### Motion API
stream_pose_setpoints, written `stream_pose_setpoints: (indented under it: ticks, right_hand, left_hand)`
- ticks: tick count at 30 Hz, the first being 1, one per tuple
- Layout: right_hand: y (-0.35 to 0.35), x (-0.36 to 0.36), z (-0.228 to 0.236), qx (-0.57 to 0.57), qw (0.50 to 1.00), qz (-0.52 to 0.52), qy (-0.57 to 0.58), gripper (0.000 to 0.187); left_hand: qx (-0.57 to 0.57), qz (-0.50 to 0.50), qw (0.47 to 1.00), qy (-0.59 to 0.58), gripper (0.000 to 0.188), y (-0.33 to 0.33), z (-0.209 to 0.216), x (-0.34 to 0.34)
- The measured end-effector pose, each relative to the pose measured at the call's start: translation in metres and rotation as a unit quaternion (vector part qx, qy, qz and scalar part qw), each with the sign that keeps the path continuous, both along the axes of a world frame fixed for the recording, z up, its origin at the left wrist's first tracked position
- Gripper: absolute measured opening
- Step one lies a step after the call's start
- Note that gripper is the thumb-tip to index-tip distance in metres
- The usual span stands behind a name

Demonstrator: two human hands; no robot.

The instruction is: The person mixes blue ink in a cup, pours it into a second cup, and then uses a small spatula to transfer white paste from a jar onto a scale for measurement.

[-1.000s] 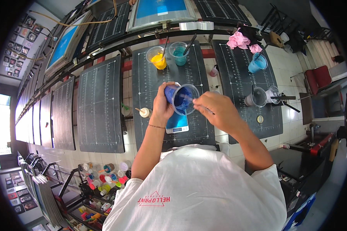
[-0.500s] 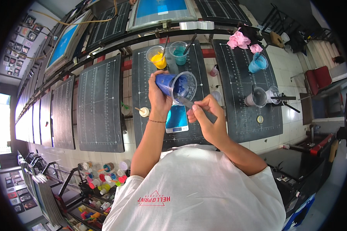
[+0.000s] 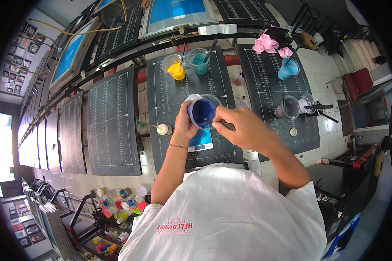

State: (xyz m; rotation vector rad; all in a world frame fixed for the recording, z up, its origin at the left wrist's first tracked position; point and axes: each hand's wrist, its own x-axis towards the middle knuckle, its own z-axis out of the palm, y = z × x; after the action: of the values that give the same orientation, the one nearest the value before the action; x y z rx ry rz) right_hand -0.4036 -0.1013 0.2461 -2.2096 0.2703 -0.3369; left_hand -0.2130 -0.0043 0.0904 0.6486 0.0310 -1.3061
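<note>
My left hand [image 3: 184, 123] is closed around a clear plastic cup [image 3: 203, 112] of dark blue ink, its mouth tipped toward me. My right hand [image 3: 245, 127] pinches a grey flat spatula [image 3: 229, 126] at the cup's rim; its blade is mostly hidden by my fingers and the cup. Below the cup, a digital scale [image 3: 201, 147] with a shiny blue plate lies on a dark gridded board [image 3: 174, 152]. Left of it stands a small cream-coloured jar [image 3: 163, 129] with a stick in it. Beyond are a cup of yellow ink [image 3: 177, 71] and a cup of teal ink [image 3: 198, 65], each holding a stirrer.
On the right-hand board [image 3: 265, 135] stand a light blue ink cup [image 3: 288, 71], two clear cups with dark tools, and a round lid [image 3: 293, 132]. Pink cloth [image 3: 265, 44] lies at its far end. Several ink jars [image 3: 126, 203] crowd the lower left. A framed screen [image 3: 178, 28] is beyond.
The cup has turned from lying sideways to having its mouth toward me, and has come slightly lower. My right hand has moved in to the rim with the spatula.
</note>
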Motion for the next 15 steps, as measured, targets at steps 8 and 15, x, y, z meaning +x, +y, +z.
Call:
stream_pose_setpoints:
  ticks: [8, 15]
  right_hand:
    - [0.010, 0.006, -0.010, 0.042, 0.991, -0.101, -0.072, 0.018]
    - [0.010, 0.006, -0.005, 0.022, 0.991, -0.128, -0.027, 0.017]
  left_hand:
    - [0.014, 0.016, 1.000, 0.018, 0.036, -0.003, -0.003, -0.011]
    - [-0.035, -0.013, 0.999, 0.006, 0.044, 0.000, -0.020, -0.011]
